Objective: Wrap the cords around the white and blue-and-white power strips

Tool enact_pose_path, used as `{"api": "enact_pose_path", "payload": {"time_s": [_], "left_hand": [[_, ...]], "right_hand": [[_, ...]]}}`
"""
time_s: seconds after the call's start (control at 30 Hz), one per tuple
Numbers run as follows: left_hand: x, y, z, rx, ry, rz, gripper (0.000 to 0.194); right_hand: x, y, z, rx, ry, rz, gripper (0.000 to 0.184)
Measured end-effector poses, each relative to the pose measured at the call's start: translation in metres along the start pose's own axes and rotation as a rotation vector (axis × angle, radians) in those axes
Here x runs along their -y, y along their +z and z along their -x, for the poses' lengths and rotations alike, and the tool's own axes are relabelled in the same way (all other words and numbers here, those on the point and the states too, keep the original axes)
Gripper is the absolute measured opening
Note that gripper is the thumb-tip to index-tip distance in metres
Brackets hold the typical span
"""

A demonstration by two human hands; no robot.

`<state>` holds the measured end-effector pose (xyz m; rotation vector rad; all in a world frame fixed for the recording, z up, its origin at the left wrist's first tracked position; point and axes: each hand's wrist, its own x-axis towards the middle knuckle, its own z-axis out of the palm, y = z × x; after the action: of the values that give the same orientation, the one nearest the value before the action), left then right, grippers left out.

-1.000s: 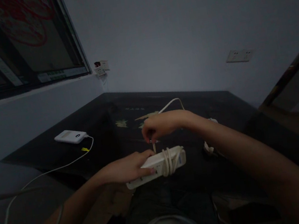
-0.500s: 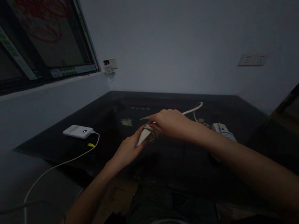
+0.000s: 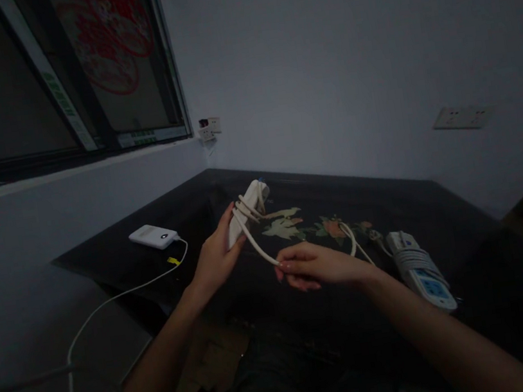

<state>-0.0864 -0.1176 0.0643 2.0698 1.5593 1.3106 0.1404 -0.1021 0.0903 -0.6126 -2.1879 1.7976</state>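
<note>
My left hand (image 3: 216, 254) is closed around the lower end of a white power strip (image 3: 254, 195), which tilts up and away above the table. Several turns of its white cord (image 3: 260, 248) wrap around the strip's middle. My right hand (image 3: 313, 265) pinches that cord between thumb and fingers, to the right of the strip and nearer to me. Beyond this hand the cord loops over the table (image 3: 351, 235). Farther right lies a second power strip (image 3: 433, 292) with blue socket faces, its own cord wound around it and its plug (image 3: 375, 237) beside it.
A white power bank (image 3: 153, 236) lies on the left of the dark glossy table (image 3: 184, 200). Its thin white cable (image 3: 124, 294), with a yellow tag (image 3: 173, 261), hangs off the left edge. Wall sockets (image 3: 462, 118) sit at the right, and a window (image 3: 120, 60) is at the left.
My right hand has moved from on top of the strip down and toward me, drawing the cord out. The strip now points upward in my left hand, with its wrapped turns in sight.
</note>
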Motion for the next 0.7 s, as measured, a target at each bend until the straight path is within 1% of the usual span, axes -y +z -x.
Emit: {"api": "enact_pose_path", "payload": {"time_s": [0.1, 0.17, 0.27, 0.37, 0.5, 0.63, 0.7], "left_hand": [[0.000, 0.004, 0.003, 0.005, -0.011, 0.139, 0.070], [-0.001, 0.009, 0.006, 0.007, -0.044, 0.214, 0.070], [-0.004, 0.017, 0.009, 0.031, -0.114, 0.286, 0.065], [-0.007, 0.023, 0.008, 0.099, -0.140, 0.347, 0.054], [-0.006, 0.032, 0.007, 0.136, -0.125, 0.306, 0.042], [-0.005, 0.037, 0.010, 0.190, -0.107, 0.263, 0.040], [-0.007, 0.038, 0.011, 0.195, -0.101, 0.264, 0.041]], "right_hand": [[-0.002, 0.002, 0.006, -0.136, -0.088, 0.040, 0.032], [-0.001, 0.004, 0.013, -0.210, -0.113, 0.062, 0.033], [0.003, 0.011, 0.024, -0.292, -0.114, 0.112, 0.034], [0.011, 0.019, 0.034, -0.356, -0.081, 0.172, 0.035], [0.020, 0.029, 0.046, -0.426, -0.033, 0.198, 0.032], [0.023, 0.041, 0.059, -0.467, -0.018, 0.213, 0.028], [0.024, 0.047, 0.063, -0.485, -0.022, 0.220, 0.027]]}}
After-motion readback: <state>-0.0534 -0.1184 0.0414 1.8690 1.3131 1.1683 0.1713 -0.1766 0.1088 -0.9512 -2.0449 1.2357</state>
